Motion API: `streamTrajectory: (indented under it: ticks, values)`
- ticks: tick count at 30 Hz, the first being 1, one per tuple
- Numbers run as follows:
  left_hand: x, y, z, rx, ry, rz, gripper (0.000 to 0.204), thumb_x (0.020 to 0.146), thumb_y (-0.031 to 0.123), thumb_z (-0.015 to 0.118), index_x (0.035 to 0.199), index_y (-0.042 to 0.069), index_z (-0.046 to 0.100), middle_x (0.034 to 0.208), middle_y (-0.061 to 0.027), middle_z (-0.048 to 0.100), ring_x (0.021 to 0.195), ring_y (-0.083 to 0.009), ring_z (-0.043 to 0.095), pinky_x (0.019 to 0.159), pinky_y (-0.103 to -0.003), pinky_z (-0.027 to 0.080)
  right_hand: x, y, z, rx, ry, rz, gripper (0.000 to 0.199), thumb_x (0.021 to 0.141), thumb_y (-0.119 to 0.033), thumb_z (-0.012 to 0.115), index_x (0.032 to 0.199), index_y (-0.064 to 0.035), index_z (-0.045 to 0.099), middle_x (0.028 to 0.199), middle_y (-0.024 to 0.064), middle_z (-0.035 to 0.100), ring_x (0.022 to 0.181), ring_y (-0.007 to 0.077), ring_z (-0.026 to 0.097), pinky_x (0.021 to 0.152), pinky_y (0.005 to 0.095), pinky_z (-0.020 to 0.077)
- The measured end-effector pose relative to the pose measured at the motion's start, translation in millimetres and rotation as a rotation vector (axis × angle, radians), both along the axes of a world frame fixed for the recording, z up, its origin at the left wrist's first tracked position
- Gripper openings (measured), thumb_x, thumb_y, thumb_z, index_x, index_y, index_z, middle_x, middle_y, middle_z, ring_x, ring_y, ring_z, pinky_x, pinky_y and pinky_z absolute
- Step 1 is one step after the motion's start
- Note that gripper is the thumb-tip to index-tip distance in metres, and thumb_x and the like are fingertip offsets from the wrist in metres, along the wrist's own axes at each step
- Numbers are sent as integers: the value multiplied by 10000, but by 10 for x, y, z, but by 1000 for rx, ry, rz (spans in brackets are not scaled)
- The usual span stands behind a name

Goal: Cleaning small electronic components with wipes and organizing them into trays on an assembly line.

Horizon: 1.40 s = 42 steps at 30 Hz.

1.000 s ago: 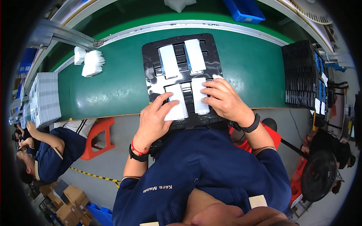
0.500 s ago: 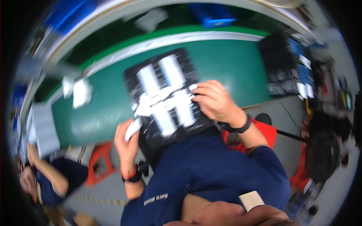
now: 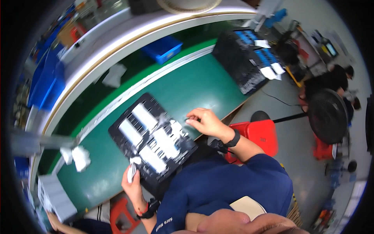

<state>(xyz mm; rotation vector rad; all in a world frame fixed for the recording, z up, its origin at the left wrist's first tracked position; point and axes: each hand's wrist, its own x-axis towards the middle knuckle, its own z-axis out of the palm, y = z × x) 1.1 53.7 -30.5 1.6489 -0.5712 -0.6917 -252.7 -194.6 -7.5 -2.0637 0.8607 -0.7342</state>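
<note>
A black tray (image 3: pixel 142 100) lies tilted on the green tabletop, its near edge close to my body. Several long white strips (image 3: pixel 144 117) sit in it in two rows, with small pale and grey parts between them. At the tray's near left corner, my left hand (image 3: pixel 133 186) is closed on a crumpled white cloth or paper (image 3: pixel 131 172). My right hand (image 3: pixel 208 124) is just off the tray's right side, above the table. Its thumb and fingers are pinched together; whatever may be between them is too small to make out.
Stacked black trays (image 3: pixel 237 58) with blue and white pieces stand at the far right. White crumpled wads (image 3: pixel 81 159) and a grey-white box (image 3: pixel 58 201) are at the left. A blue bin (image 3: pixel 165 48) sits under the shelf. A red stool (image 3: pixel 261 136) and a fan (image 3: pixel 327 117) stand right.
The view has turned and shifted, so the tray appears lower and more slanted. My right hand has come away from the tray's right edge. My left hand still holds the white cloth or paper.
</note>
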Motion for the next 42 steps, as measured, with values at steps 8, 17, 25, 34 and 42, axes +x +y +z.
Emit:
streamTrajectory:
  ticks: [8, 17, 25, 34, 42]
  values:
    - [-100, -104, 134, -19, 276, 91, 320, 780, 3, 660, 1081, -23, 555, 880, -25, 607, 687, -53, 537, 579, -171, 428, 227, 251, -64, 130, 56, 27, 361, 773, -154, 660, 1079, 23, 590, 778, 104, 537, 601, 172, 523, 566, 291, 447]
    - [-157, -150, 261, -148, 294, 29, 383, 777, 30, 667, 1110, 38, 476, 820, -4, 577, 612, -44, 510, 472, -160, 383, 256, 367, 7, 80, -33, -19, 380, 783, -125, 648, 1130, 14, 577, 769, 87, 498, 648, 160, 470, 592, 282, 418]
    - [-286, -428, 554, -96, 230, -60, 382, 776, 27, 662, 1100, 42, 460, 818, -8, 568, 609, -55, 509, 493, -182, 398, 39, 196, 80, 133, -88, -88, 385, 787, -78, 663, 1150, 6, 565, 838, 49, 494, 664, 103, 443, 594, 236, 400]
    - [-569, -1347, 694, 184, 273, -532, 415, 800, 73, 642, 1142, 23, 413, 760, -16, 521, 559, -76, 508, 468, -204, 406, -799, -426, -18, 123, -180, -251, 358, 780, -23, 659, 1113, 62, 559, 902, 29, 515, 717, 66, 459, 630, 193, 394]
    - [-996, -2179, 502, 335, 372, -753, 375, 797, 16, 603, 1107, -19, 394, 731, -46, 506, 514, -95, 487, 416, -224, 400, -1349, -955, -226, 37, -70, -359, 378, 750, -95, 695, 1094, 17, 586, 861, 32, 503, 649, 81, 453, 587, 211, 401]
